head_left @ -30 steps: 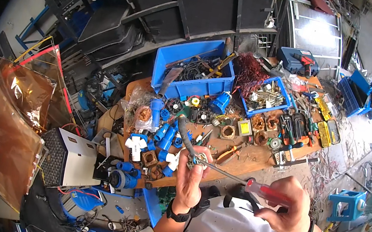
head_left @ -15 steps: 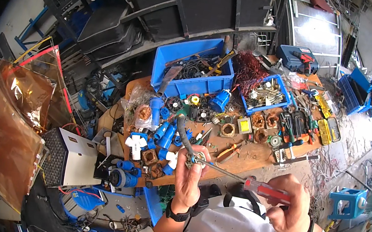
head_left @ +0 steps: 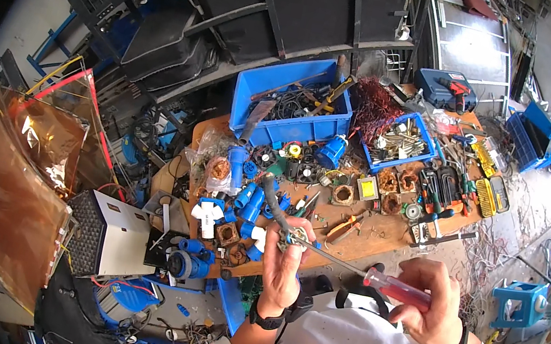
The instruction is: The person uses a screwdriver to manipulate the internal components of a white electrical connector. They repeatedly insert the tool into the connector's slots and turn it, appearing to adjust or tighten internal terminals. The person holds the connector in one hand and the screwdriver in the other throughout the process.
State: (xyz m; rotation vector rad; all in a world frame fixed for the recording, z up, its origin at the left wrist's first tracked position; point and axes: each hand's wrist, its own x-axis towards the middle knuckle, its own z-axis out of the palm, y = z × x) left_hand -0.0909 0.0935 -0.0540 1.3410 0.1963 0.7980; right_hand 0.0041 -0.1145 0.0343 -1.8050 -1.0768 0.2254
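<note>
Slightly further right in view sits everything on the counter (head_left: 374, 226). Nearest, the shirt (head_left: 365, 333) bears large black lettering. The right hand (head_left: 440, 312) has its fingers curled round the screwdriver (head_left: 391, 287), its shaft pointing toward the small part (head_left: 296, 235) pinched in the left hand (head_left: 282, 274). Keeping these aligned and the pinch firm should limit slipping. Beyond, marks on a white fitting (head_left: 208, 213) are too small to read.

The left hand (head_left: 281, 280) partly covers the small, pale, roundish part (head_left: 296, 234) pinched in it, whose details are too small to make out; whether the translucent, red-handled screwdriver (head_left: 387, 285) touches it cannot be told. The lower edge cuts off the white, dark-lettered shirt (head_left: 357, 337).
</note>
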